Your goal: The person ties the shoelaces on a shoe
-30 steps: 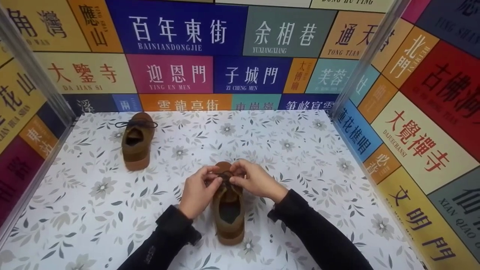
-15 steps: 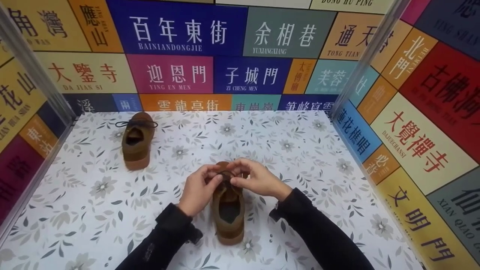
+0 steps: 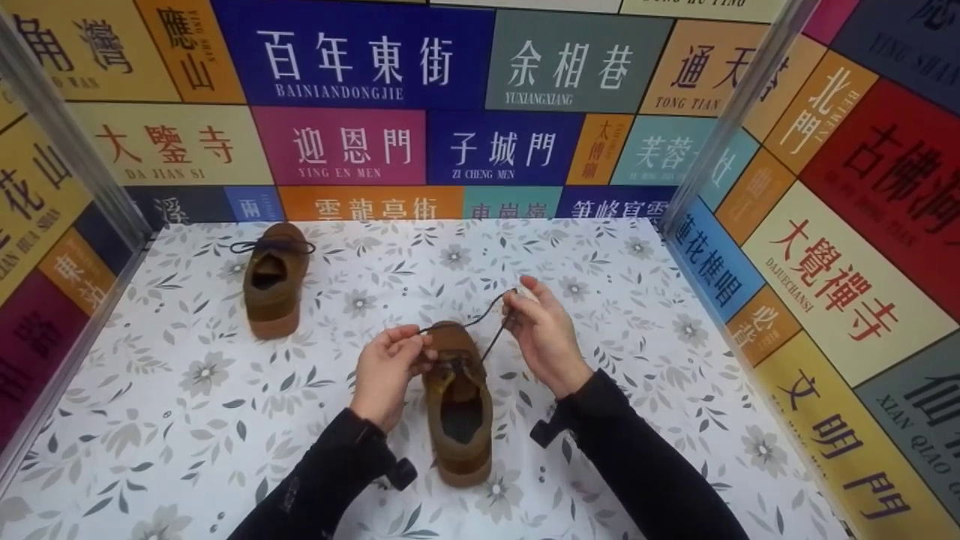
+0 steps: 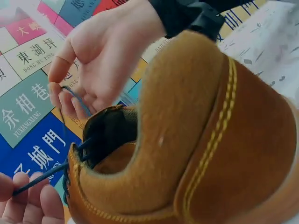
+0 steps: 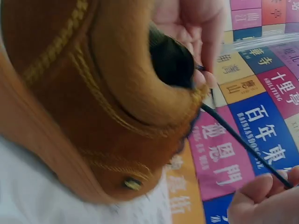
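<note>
Brown, the nearer shoe point(image 3: 464, 391) lies lengthwise front-to-back, toe pointing away.

Blue wall pnl point(image 3: 354, 56) reads "BAINIANDONGJIE", gray wall pnl point(image 3: 577, 64) "YUXIANGXIANG".

Two bare hands held apart, both pinching.
The left hand point(image 3: 384, 375) brings thumb and fingertips together, its back turned up; the right hand point(image 3: 551, 337) reaches farther forward, fingers curled toward the thumb, its palm facing inward across the gap between the two; both wrists emerge from black sleeves, the left sleeve point(image 3: 319, 476) and the right sleeve point(image 3: 649, 457) slanting inward from the lower edge.
</note>
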Motion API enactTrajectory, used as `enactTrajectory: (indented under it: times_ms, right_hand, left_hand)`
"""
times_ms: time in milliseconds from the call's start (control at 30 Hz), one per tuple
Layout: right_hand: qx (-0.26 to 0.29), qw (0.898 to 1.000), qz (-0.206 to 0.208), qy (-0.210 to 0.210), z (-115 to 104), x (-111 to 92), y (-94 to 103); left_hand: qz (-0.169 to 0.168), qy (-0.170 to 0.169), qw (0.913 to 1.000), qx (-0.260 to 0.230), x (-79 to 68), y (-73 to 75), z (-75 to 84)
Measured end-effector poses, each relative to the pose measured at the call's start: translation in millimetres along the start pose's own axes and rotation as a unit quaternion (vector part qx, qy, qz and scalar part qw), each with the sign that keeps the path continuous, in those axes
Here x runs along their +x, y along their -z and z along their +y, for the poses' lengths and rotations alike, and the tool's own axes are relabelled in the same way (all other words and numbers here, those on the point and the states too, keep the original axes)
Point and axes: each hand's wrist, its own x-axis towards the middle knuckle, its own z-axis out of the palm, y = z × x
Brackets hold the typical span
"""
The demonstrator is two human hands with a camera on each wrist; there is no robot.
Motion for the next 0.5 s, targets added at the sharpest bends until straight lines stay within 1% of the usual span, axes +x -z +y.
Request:
enactTrajectory:
  times_ms: [67,133,167,233,267,333,367,400,433,500]
  right_hand:
    - [-0.050,0.998,-0.017,0.036,-5.6,0.9,-3.4]
    - [-0.109,0.990,-0.063,0.057,-10.2,0.8,-8.9]
    - [-0.140,0.984,-0.094,0.061,-11.8,0.5,-12.2]
    - [-0.192,0.966,-0.164,0.060,-13.5,-0.7,-18.8]
    - [-0.210,0.956,-0.199,0.054,-13.5,-1.0,-21.3]
    - [-0.251,0.933,-0.256,0.037,-11.6,-0.4,-22.4]
    - [-0.275,0.921,-0.276,0.029,-10.2,-0.1,-21.1]
    - [-0.299,0.909,-0.291,0.019,-9.0,0.1,-18.8]
    - [-0.325,0.898,-0.297,0.010,-7.7,0.5,-15.0]
    - [-0.372,0.877,-0.304,-0.003,-5.3,1.6,-5.5]
  left_hand:
    - [-0.017,-0.011,0.9990,0.041,-1.4,-3.9,1.6]
    - [-0.048,-0.028,0.9939,0.095,-3.0,-9.8,4.1]
    - [-0.066,-0.041,0.9889,0.127,-3.7,-13.3,5.1]
    - [-0.099,-0.069,0.9761,0.180,-4.2,-20.5,6.5]
    - [-0.110,-0.086,0.9689,0.204,-4.1,-23.5,6.6]
    - [-0.114,-0.116,0.9566,0.242,-3.3,-28.2,6.5]
    - [-0.110,-0.127,0.9533,0.251,-2.8,-29.4,6.1]
    - [-0.105,-0.132,0.9523,0.254,-2.4,-30.1,6.0]
    - [-0.097,-0.135,0.9525,0.255,-2.2,-30.0,5.9]
    - [-0.084,-0.131,0.9567,0.246,-2.2,-28.4,6.3]
